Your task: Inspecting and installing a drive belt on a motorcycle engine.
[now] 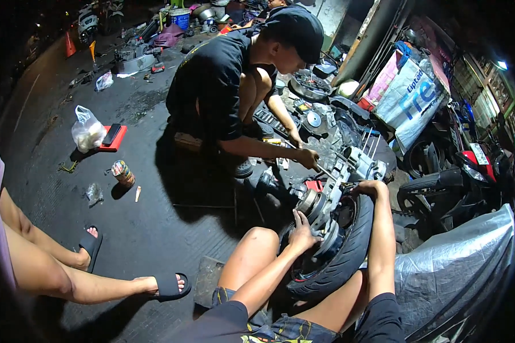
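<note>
A motorcycle wheel with a black tyre (357, 240) stands upright between my knees, joined to a grey metal engine block (327, 208). My right hand (373, 188) curls over the top of the tyre, its fingertips partly hidden behind the rubber. Against the round metal part (308, 201) on the engine's left side, my left hand (303, 233) rests with fingers bent around its lower edge. Across from me a crouching person in a dark cap works at the engine's far end. That person's hand (309, 159) grips a thin metal tool (326, 171) touching the block.
Loose parts and a socket tray (269, 121) lie beyond the engine. A silver tarp (458, 263) covers something at my right, near a parked motorcycle (480, 163). Another person's sandalled foot (169, 286) is at left. A jar (123, 173) and a phone (112, 134) sit farther off.
</note>
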Tool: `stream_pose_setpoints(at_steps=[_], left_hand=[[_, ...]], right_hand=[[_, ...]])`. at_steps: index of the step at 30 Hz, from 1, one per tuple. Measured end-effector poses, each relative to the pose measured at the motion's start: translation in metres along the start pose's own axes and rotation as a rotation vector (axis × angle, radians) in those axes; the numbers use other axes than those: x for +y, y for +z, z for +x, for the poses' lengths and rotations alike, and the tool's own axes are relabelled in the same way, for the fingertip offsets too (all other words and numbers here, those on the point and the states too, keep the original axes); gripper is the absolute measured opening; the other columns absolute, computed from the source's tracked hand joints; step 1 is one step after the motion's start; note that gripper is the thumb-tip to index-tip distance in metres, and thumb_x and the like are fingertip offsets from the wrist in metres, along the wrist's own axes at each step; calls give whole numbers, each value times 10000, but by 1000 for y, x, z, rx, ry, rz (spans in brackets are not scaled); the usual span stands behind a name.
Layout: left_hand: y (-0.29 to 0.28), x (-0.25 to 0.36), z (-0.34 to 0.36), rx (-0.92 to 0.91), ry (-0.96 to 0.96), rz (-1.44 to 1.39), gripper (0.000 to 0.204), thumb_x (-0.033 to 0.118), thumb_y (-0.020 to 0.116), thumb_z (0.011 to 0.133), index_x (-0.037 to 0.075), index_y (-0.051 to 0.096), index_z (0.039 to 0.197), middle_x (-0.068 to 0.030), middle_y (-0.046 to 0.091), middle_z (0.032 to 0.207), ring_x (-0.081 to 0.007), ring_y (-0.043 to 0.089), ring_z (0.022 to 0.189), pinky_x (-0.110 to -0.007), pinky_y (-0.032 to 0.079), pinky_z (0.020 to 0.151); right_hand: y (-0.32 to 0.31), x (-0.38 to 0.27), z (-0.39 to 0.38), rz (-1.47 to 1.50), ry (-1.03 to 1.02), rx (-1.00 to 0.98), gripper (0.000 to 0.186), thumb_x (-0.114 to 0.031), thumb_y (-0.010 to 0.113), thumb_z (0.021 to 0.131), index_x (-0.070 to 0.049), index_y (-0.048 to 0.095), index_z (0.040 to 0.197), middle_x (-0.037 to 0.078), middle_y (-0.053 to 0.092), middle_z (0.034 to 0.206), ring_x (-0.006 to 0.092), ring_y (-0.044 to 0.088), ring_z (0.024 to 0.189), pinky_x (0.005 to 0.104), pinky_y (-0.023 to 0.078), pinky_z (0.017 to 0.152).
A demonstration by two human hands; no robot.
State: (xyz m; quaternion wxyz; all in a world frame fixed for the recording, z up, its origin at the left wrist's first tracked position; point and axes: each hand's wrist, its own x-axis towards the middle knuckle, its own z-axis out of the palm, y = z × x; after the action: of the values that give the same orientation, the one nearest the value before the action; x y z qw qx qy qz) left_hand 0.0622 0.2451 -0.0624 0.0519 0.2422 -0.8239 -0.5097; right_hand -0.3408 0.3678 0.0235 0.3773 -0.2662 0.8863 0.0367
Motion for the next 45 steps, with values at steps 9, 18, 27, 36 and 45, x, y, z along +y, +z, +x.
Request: stream_pose_setpoints(at_steps=[9, 18, 27, 36, 45], left_hand=[[9, 0, -2, 116, 30, -34, 1439, 695, 810, 702, -160, 14, 1542, -417, -48, 1614, -582, 518, 1266, -517, 539, 984], [-5, 9, -8, 96, -12, 30, 1149, 727, 526, 927, -183, 156, 1522, -428, 101, 1601, -578, 510, 1279, -531, 512, 1010], [2, 7, -5, 143, 6, 80, 1099, 701, 497, 955, -176, 161, 1525, -404, 107, 1615, -557, 506, 1297, -565, 487, 1022], [1, 8, -5, 148, 11, 48, 1120, 718, 470, 953, -187, 140, 1523, -421, 81, 1609, -560, 576, 1201, -606, 480, 999], [6, 4, -2, 115, -9, 58, 1089, 678, 449, 986, -235, 133, 1491, -494, 117, 1551, -596, 464, 1311, -593, 475, 1021]], right_hand=[[-2, -7, -4, 527, -12, -183, 697, -298, 662, 952, -63, 372, 1540, 94, 528, 1508, 161, 490, 1370, 297, 400, 1125], [-7, -17, -18, 544, -217, -208, 359, -272, 625, 974, -26, 656, 1233, 64, 689, 1140, 151, 609, 1046, 308, 465, 958], [-3, -18, -54, 704, -388, -197, 312, -222, 579, 995, 11, 710, 1155, 77, 743, 1133, 166, 669, 1043, 323, 500, 947], [2, 14, 18, 624, -174, -199, 426, -377, 670, 941, -25, 672, 1181, 103, 718, 1145, 191, 640, 1034, 377, 479, 931], [0, 6, 10, 451, 3, -109, 563, -390, 606, 965, -40, 517, 1396, 88, 616, 1371, 156, 556, 1240, 321, 421, 1035]])
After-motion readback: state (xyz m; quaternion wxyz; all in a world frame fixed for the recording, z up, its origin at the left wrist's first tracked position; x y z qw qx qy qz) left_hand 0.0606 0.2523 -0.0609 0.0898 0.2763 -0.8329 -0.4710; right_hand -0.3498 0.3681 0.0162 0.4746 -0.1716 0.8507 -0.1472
